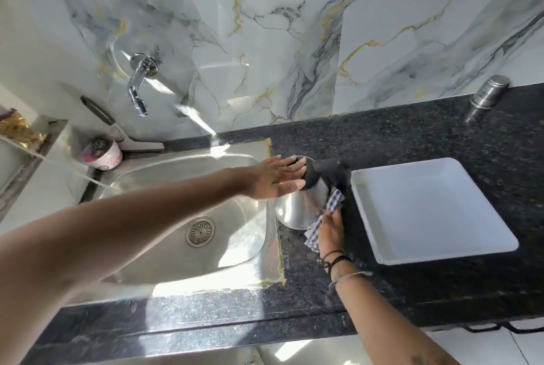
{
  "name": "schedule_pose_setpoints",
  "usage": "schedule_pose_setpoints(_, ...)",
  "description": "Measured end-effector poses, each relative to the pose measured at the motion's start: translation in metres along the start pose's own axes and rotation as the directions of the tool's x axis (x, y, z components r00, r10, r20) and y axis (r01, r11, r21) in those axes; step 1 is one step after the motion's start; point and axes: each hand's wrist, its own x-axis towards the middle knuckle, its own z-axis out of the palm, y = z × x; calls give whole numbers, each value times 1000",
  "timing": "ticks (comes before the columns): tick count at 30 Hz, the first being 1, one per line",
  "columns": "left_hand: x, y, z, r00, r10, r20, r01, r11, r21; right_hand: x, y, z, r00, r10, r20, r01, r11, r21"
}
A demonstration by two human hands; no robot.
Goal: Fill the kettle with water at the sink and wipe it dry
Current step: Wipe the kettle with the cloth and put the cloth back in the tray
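The steel kettle (300,205) is standing upright on the dark counter (412,135), between the sink (164,188) on its left and a white tray (432,211) on its right. The left hand (276,177) is lying flat across the kettle's lid, fingers (291,165) straight, close together, and gripping nothing. The right hand (331,230) is pressing a checked cloth (323,217) against the kettle's near right side, its fingers closed on the cloth. A tap (138,91) is jutting from the marble wall above the sink. A steel tumbler (487,94) is standing far right.
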Motion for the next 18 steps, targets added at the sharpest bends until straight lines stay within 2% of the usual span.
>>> schedule_pose_setpoints(2,2,-2,-2,1000,16,3,-16,1000,18,-11,-9,9,996,-58,-60,59,998,14)
schedule_pose_setpoints(5,3,-3,0,1000,26,-1,-26,1000,-1,-41,-7,29,967,-234,-96,236,972,13)
schedule_pose_setpoints(7,2,-4,-1,999,32,3,-32,999,-29,-47,2,26,949,-304,-78,298,951,-77)
schedule_pose_setpoints(10,5,-7,-11,999,28,29,-28,1000,-7,-41,4,1,948,-315,-38,300,928,-221)
schedule_pose_setpoints(12,10,-8,-16,999,21,47,-23,999,32,-43,4,-18,905,-424,33,409,846,-343)
schedule_pose_setpoints(13,12,-9,-19,998,11,57,-13,999,44,-46,5,-26,825,-555,110,542,719,-436)
schedule_pose_setpoints(14,14,-10,-21,998,11,62,-14,999,39,-48,5,-33,688,-681,252,688,499,-527)
schedule_pose_setpoints(15,15,-11,-23,998,2,65,-3,1000,20,-46,5,-39,515,-744,425,790,219,-573)
schedule_pose_setpoints(16,15,-10,-26,997,-17,70,17,1000,6,-41,4,-42,349,-727,592,829,-56,-557)
schedule_pose_setpoints(17,14,-10,-29,996,-49,75,51,999,-14,-35,0,-42,234,-647,725,818,-272,-507)
schedule_pose_setpoints(18,16,-11,-30,994,-75,80,77,996,-32,-29,-4,-40,180,-549,816,785,-420,-455)
